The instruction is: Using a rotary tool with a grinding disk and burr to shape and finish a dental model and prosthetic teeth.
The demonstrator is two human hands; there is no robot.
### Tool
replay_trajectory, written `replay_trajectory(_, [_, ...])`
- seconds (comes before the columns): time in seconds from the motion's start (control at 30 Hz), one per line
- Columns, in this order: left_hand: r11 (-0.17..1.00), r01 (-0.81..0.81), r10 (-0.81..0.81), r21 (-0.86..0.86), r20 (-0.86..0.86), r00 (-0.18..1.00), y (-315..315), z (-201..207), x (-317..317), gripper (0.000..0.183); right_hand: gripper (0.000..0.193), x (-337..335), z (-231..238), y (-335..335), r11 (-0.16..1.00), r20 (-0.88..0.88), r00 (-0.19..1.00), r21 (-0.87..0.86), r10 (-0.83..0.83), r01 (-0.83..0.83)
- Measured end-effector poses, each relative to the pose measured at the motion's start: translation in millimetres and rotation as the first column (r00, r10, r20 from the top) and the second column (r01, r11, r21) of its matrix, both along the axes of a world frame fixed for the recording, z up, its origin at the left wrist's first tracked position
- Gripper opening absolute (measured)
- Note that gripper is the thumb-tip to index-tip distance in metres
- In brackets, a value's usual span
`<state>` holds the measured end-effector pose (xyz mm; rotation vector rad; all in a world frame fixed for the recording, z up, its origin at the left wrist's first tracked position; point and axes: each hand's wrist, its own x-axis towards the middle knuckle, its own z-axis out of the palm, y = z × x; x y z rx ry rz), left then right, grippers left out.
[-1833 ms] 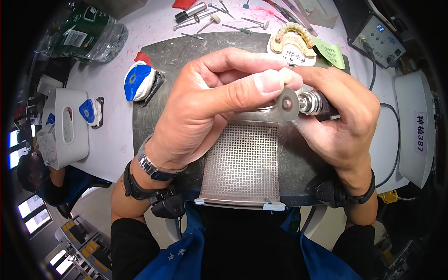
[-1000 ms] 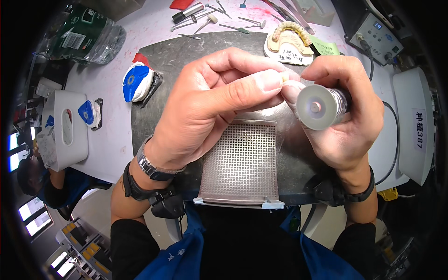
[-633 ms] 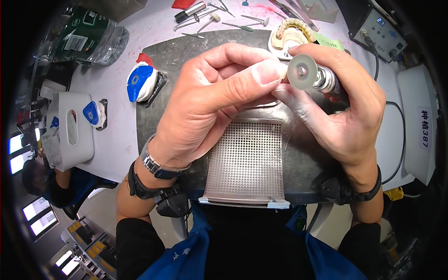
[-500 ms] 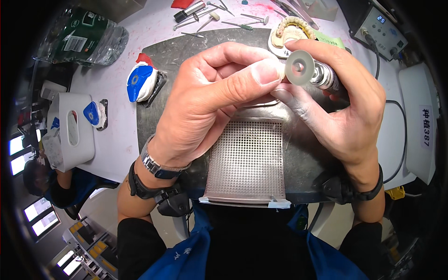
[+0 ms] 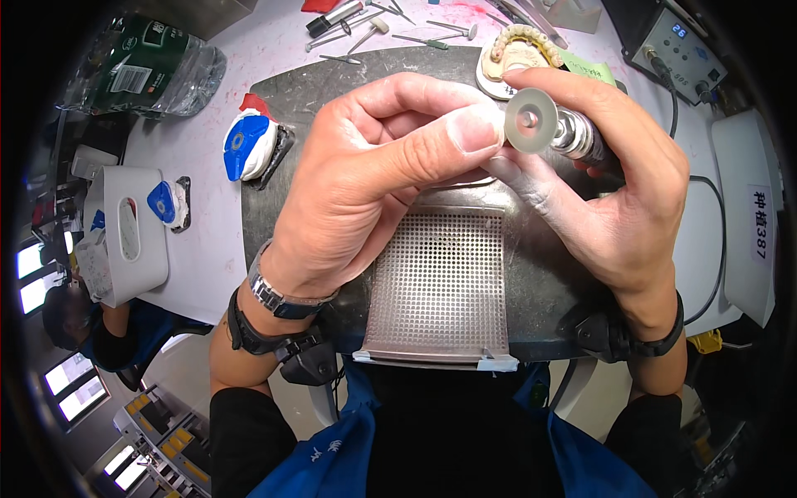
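In the head view, the left hand (image 5: pixel 374 183) pinches a mostly hidden pale piece (image 5: pixel 501 122) between thumb and forefinger over the dark board (image 5: pixel 311 79), while the right hand (image 5: pixel 635 183) grips a handpiece (image 5: pixel 581 139), its disc (image 5: pixel 531 131) beside that piece, contact unclear. So small a hold could slip, dropping the piece or letting the disc nick the thumb. The handpiece's long axis slants leftward and slightly forward, disc face toward the camera; the piece's axis cannot be told.

Bright windows (image 5: pixel 81 401), pale floor (image 5: pixel 184 378), white table (image 5: pixel 195 257)
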<state>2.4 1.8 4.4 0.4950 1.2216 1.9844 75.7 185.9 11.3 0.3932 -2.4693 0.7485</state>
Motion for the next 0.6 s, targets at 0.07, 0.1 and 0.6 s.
replay_trajectory(0.07, [1.000,-0.009,0.009,0.004,-0.012,1.000,0.5,-0.2,0.1,0.021,0.039,-1.3,-1.1,0.0,0.999,-0.026,1.000,-0.032,0.006,-0.007])
replay_trajectory(0.1, [1.000,-0.009,0.009,0.004,-0.012,1.000,0.3,-0.2,0.1,0.021,0.039,-0.9,-0.8,-0.3,0.999,-0.026,1.000,-0.032,0.006,-0.007])
replay_trajectory(0.6, [0.999,0.028,-0.028,0.023,-0.013,1.000,-1.6,-2.9,-3.7,0.018,0.036,-1.8,-1.9,0.1,1.000,-0.008,1.000,-0.020,0.022,-0.023])
